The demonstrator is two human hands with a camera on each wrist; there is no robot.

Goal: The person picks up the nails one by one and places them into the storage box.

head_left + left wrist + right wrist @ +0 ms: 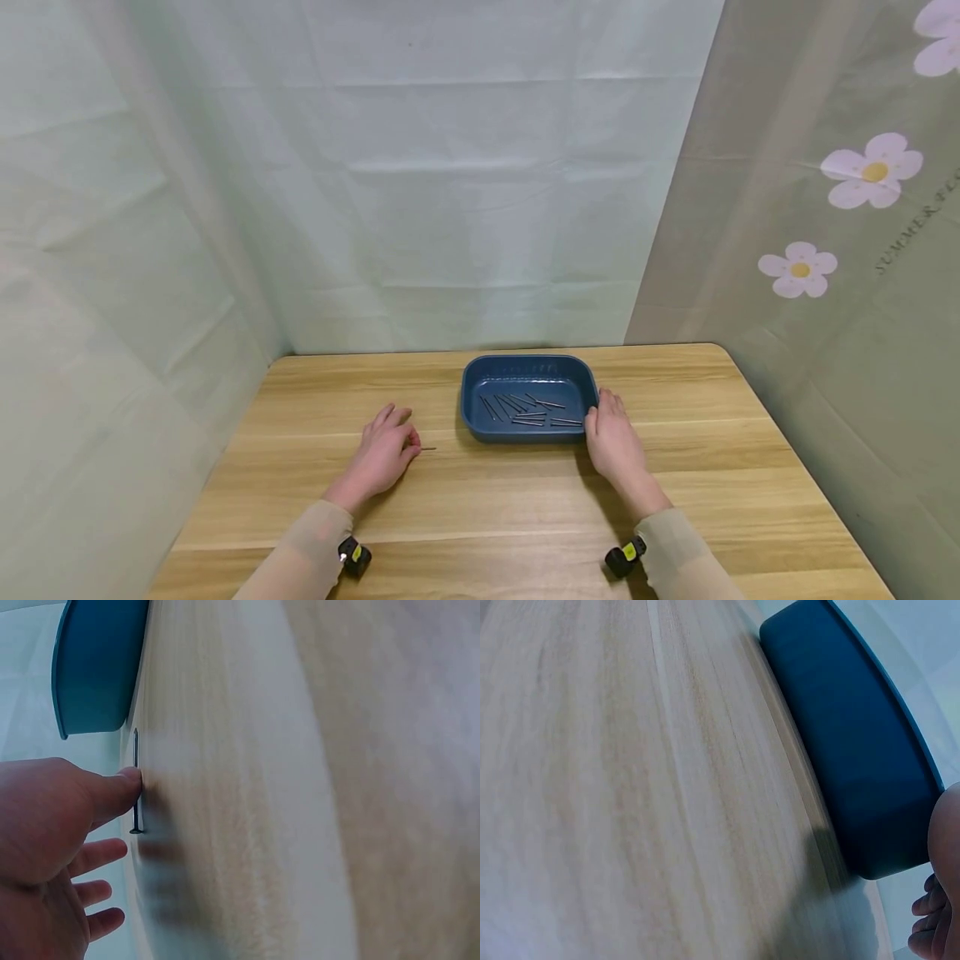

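Observation:
A thin metal nail [136, 817] with a flat head is pinched by my left hand [382, 450], just above or on the wooden table; which of these I cannot tell. In the left wrist view, the thumb [124, 787] presses along the nail's middle and the other fingers are spread loosely. To its right stands a dark blue rectangular dish [487, 435], with several loose nails [529, 415] lying on its bottom. My right hand [617, 442] rests against the dish's front right corner, fingers along its outer side and thumb at the rim.
The dish stands on a wood-grain table [480, 517], near its back edge. Pale curtains [465, 208] hang behind and at both sides, with printed flowers [798, 269] at the right. Small black wrist cameras [354, 557] sit at both wrists.

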